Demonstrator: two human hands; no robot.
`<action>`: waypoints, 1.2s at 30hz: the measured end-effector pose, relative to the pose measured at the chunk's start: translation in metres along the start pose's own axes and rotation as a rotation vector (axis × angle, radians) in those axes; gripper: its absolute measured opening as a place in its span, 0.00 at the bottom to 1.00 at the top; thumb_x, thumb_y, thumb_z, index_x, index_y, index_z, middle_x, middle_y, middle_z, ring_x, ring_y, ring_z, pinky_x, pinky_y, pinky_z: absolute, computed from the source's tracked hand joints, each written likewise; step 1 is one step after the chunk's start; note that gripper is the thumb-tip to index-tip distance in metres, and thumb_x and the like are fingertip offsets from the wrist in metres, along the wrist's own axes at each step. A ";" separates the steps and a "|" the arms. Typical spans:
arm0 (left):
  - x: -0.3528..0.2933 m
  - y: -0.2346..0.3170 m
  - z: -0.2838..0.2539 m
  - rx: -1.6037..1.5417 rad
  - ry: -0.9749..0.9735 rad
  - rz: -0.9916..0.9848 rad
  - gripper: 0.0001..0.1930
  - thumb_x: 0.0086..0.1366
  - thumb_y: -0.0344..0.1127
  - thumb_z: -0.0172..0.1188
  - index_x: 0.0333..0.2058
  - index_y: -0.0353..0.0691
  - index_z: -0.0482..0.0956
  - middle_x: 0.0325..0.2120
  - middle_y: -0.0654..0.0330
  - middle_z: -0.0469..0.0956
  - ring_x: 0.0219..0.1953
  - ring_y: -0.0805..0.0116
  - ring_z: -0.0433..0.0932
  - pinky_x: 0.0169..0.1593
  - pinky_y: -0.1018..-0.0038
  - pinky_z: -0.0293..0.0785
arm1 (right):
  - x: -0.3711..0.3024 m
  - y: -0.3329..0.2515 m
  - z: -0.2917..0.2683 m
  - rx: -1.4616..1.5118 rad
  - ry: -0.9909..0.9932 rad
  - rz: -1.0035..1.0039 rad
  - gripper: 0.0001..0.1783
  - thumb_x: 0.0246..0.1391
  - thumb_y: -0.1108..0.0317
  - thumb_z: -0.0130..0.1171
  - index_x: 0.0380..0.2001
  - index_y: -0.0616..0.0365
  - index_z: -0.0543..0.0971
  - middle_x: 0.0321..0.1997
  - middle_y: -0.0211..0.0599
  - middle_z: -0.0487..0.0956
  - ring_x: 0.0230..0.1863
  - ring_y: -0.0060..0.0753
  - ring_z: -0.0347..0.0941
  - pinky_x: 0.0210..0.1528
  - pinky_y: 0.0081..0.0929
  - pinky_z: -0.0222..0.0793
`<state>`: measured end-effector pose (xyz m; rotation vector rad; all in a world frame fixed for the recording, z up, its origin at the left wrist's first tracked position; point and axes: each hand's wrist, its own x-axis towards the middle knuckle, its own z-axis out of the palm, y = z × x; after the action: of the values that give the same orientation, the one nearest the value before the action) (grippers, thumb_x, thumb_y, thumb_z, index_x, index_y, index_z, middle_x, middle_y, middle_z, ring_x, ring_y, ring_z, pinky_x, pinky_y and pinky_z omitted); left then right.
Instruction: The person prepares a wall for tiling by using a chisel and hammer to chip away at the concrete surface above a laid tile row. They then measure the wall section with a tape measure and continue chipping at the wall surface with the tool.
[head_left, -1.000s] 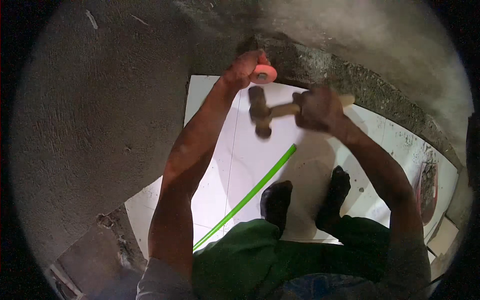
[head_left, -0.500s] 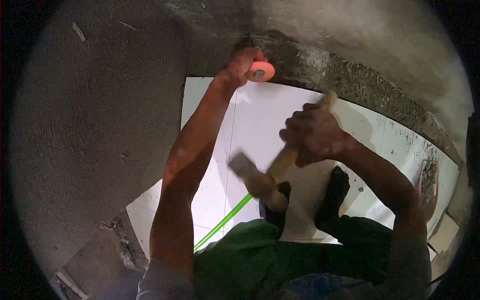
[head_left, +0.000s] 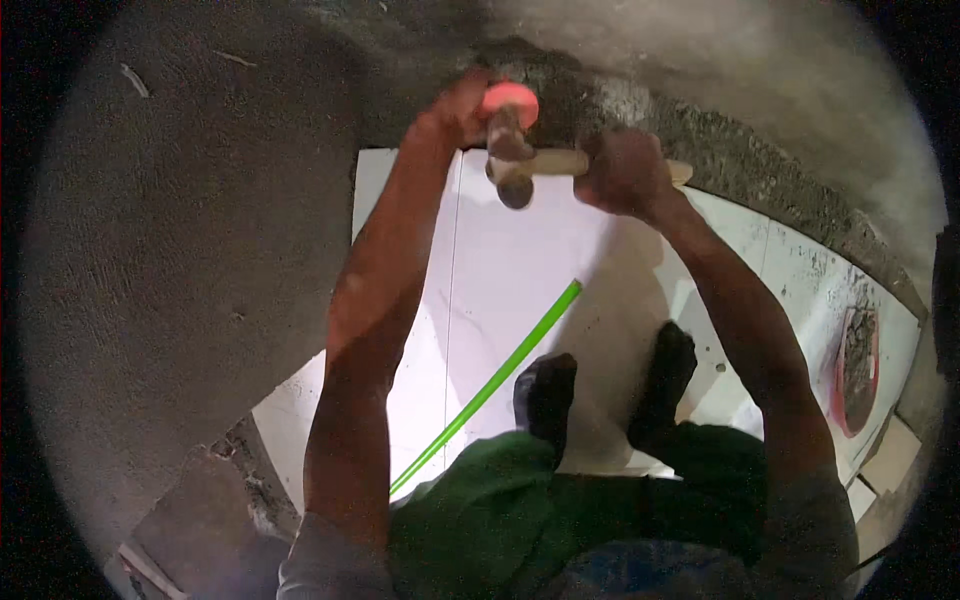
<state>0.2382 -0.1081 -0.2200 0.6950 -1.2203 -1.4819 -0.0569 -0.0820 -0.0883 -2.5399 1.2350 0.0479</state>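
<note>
My left hand [head_left: 462,110] is closed around a chisel with a round pink hand guard [head_left: 510,97], held at the rough strip where the white tiles meet the wall. The chisel's shaft and tip are hidden behind the guard and hand. In my right hand [head_left: 625,172] is a hammer [head_left: 508,148], gripped by its pale wooden handle, which lies crosswise. Its head is over the guard, at the chisel's top end; whether they touch, I cannot tell. Below both hands spread the white floor tiles [head_left: 520,250].
A thin green rod [head_left: 490,385] slants across the tiles beside my feet [head_left: 545,395]. At the right lies a pink-rimmed container [head_left: 874,375] with grey mortar, near loose tile pieces [head_left: 890,455]. Rough grey cement [head_left: 200,250] covers the left side; broken rubble [head_left: 250,480] lies at lower left.
The hammer has swung up and away from near my feet to the chisel's guard, its handle turning crosswise. The green rod's far end, hidden before, now shows. My left hand keeps its hold.
</note>
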 end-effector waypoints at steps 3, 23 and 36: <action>0.037 0.026 0.056 -0.247 0.057 -0.316 0.18 0.72 0.42 0.54 0.49 0.34 0.78 0.42 0.52 0.82 0.41 0.60 0.84 0.44 0.65 0.84 | -0.043 0.010 -0.004 -0.008 0.103 -0.003 0.13 0.39 0.64 0.64 0.30 0.57 0.84 0.26 0.50 0.83 0.31 0.55 0.82 0.38 0.51 0.79; -0.002 0.034 0.060 0.155 0.395 -0.334 0.14 0.72 0.44 0.53 0.41 0.39 0.78 0.31 0.60 0.76 0.38 0.63 0.81 0.39 0.64 0.79 | -0.108 0.009 -0.028 0.057 -0.161 -0.087 0.16 0.41 0.53 0.67 0.33 0.46 0.79 0.27 0.40 0.80 0.34 0.52 0.80 0.37 0.55 0.72; -0.046 0.073 0.143 0.229 0.120 -0.795 0.23 0.73 0.54 0.58 0.39 0.35 0.78 0.25 0.59 0.78 0.25 0.68 0.80 0.31 0.67 0.85 | -0.243 0.091 -0.156 -0.306 -0.443 -0.120 0.13 0.34 0.58 0.66 0.23 0.50 0.77 0.23 0.38 0.79 0.28 0.48 0.79 0.36 0.50 0.69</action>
<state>0.1494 -0.0131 -0.1148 1.5252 -1.0753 -1.9020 -0.2959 0.0051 0.0760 -2.6411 0.9553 0.7804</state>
